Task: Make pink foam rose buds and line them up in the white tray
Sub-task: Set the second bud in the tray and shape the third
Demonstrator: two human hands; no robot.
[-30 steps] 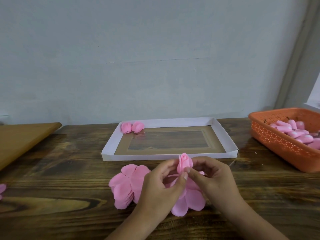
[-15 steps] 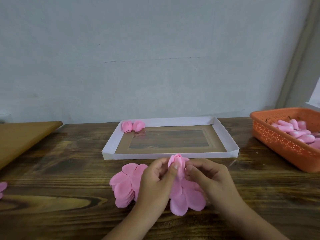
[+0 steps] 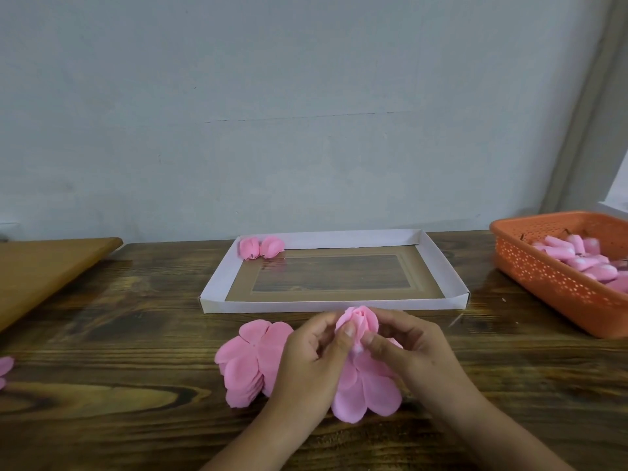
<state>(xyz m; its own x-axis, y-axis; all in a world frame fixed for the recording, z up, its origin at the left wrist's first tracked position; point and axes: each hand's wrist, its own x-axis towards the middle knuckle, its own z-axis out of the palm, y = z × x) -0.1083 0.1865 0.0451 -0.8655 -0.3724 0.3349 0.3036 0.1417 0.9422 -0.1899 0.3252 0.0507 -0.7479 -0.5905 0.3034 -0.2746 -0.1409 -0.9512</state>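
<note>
We're looking down at a dark wood table (image 3: 102, 334) w/ a shallow white tray (image 3: 339, 305) lying flat near the middle. Both hands sit just in front of the tray's near wall, working one rose bud (image 3: 358, 319). The left hand (image 3: 312, 362) has thumb & fingers curled in, pinching the bud's left side; the right hand (image 3: 414, 348) does the same from the right, fingertips clamped on its base.

What changed: a sec ago the bud was a slim upright roll poking above the fingertips, w/ the petals of a flat sheet loose under it. Now petals are folded up round it, so the bud looks fatter & rounder, & the hands have closed in tighter. The rest of that petal sheet (image 3: 367, 392) hangs below the hands, unwrapped.

For the task, we judge this bud is approx. mid-wrap, not ready for the tray yet. Two finished buds (image 3: 261, 248) lie side by side in the tray's far left corner, so the row has barely begun.

A stack of flat petal sheets (image 3: 248, 362) lies just left of the hands. An orange basket (image 3: 550, 277) w/ pink pieces sits at the right.
</note>
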